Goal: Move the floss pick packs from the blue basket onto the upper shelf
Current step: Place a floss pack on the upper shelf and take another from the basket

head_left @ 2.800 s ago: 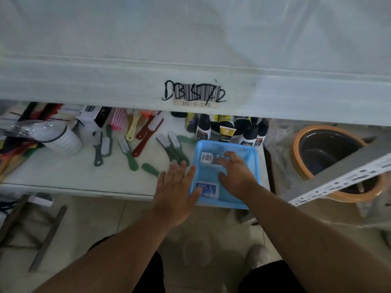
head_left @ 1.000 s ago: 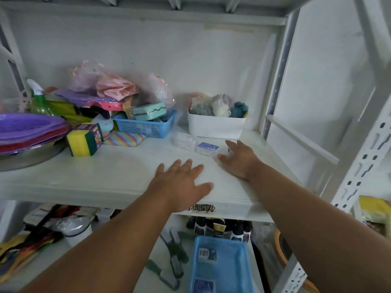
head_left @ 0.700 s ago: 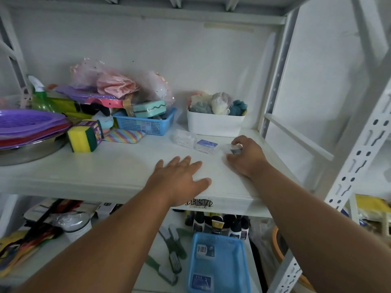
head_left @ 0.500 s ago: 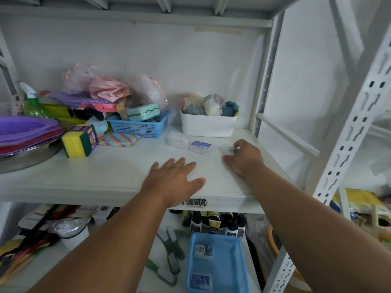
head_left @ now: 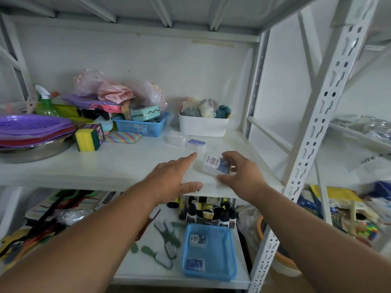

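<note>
A floss pick pack [head_left: 216, 164], clear with a blue label, lies on the white upper shelf [head_left: 127, 163] near its front right. My right hand [head_left: 239, 172] curves around it from the right, thumb and fingers spread, not clamped on it. My left hand [head_left: 175, 178] rests flat on the shelf's front edge, its fingertips just left of the pack. Two more packs [head_left: 195, 143] lie further back on the shelf. Below, the blue basket [head_left: 230, 254] sits on the lower shelf with two packs [head_left: 197, 240] inside.
On the upper shelf stand a white bin of cloths [head_left: 203, 125], a small blue basket [head_left: 141, 126], sponges [head_left: 87, 138] and purple plates [head_left: 31, 129]. Brushes [head_left: 167, 244] and bottles [head_left: 208, 214] lie beside the lower basket. A white perforated upright [head_left: 313, 127] rises at right.
My right hand, closed over the pack half a second ago, has spread its fingers and the pack now shows on the shelf. My left hand slid slightly right.
</note>
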